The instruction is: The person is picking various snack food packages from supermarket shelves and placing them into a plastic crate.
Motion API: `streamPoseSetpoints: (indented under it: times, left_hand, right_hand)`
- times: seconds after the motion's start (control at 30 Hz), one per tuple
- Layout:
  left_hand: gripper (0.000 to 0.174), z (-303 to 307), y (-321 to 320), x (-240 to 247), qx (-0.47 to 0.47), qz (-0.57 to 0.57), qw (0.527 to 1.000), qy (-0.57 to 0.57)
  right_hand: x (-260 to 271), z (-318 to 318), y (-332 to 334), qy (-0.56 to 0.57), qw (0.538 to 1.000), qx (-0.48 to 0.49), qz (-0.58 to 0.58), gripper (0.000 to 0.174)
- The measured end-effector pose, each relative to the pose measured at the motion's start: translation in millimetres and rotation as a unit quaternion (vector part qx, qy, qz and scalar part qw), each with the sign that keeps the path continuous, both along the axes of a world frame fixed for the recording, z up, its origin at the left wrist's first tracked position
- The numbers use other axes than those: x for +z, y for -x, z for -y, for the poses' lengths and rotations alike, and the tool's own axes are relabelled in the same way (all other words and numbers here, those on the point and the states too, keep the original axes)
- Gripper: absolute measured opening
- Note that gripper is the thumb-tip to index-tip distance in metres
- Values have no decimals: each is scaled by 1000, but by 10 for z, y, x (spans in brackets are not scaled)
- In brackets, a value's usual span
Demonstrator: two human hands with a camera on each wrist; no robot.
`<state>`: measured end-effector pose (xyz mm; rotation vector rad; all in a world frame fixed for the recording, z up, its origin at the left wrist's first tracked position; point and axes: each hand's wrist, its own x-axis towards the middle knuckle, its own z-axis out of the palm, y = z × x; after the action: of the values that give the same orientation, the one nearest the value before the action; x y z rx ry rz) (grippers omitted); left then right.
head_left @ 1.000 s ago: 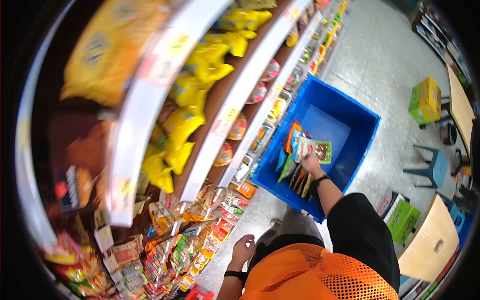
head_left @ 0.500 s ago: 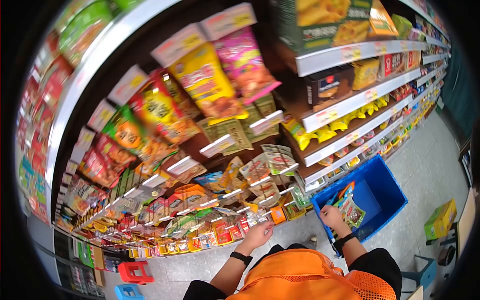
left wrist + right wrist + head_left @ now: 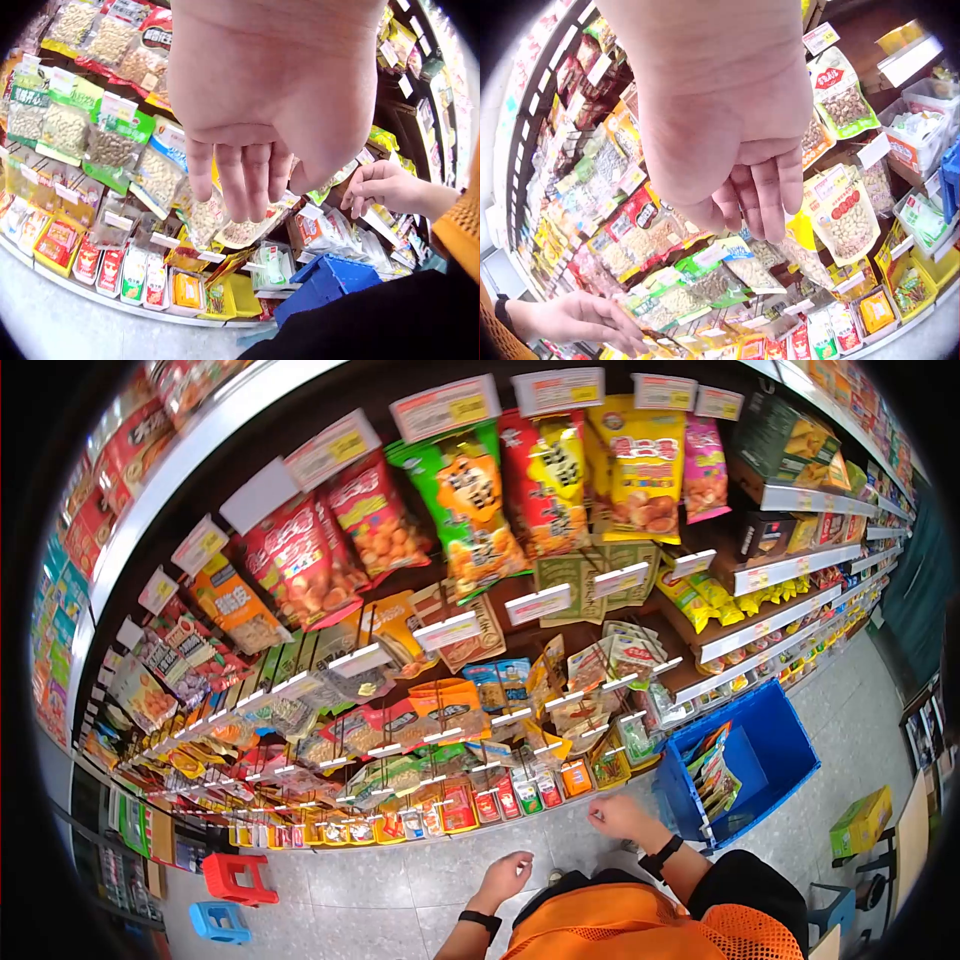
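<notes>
My right hand (image 3: 620, 818) hangs over the floor just left of the blue bin (image 3: 678, 785), its fingers loosely bent and nothing in them. In the right wrist view the fingers of the right hand (image 3: 727, 142) point down before the shelf of nut bags. Lower and to the left, in front of my body, is my left hand (image 3: 508, 875), relaxed and holding nothing. Its palm (image 3: 262, 97) fills the top of the left wrist view, fingers extended. Several colourful snack packets (image 3: 714, 775) stand together along the left side inside the bin.
A curved shelf wall carries hanging snack bags (image 3: 470, 510) with price tags (image 3: 445, 408) above and small boxed packets (image 3: 459, 807) along the bottom. Red (image 3: 240, 878) and blue stools (image 3: 219, 922) stand at lower left. A yellow-green carton (image 3: 861, 823) sits right of the bin.
My right hand was on a packet in the bin, then came up and left out of it, and is now empty. The head view swung left onto the shelves. The left hand stayed low and empty.
</notes>
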<state>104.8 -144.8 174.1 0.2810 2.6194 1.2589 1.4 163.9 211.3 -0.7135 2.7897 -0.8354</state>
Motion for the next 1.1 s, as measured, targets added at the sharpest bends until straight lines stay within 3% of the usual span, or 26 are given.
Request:
streamPoseSetpoints:
  times: [0.07, 0.17, 0.37, 0.57, 0.83, 1.1]
  left_hand:
    - [24, 93, -149, -119, -12, 23, 1000, 17]
    - [26, 148, -293, -149, -58, 49, 997, 18]
    - [26, -45, -131, -175, -120, 31, 992, 18]
    - [25, -551, 138, 189, -149, -20, 989, -7]
    - [27, -1646, 20, 222, -310, -48, 949, 30]
    - [28, -3735, -595, 537, -448, -78, 888, 65]
  right_hand:
    - [-18, 61, -121, -38, 999, 14, 13, 16]
    - [-39, 117, -275, 2, 999, 45, 8, 16]
    - [191, -43, -454, -30, 999, -22, 15, 13]
    - [416, -379, -748, -24, 997, -73, -5, 10]
    - [439, -1812, -1678, 8, 962, -272, -37, 8]
    - [-6, -3626, -3690, 10, 878, -479, 3, 10]
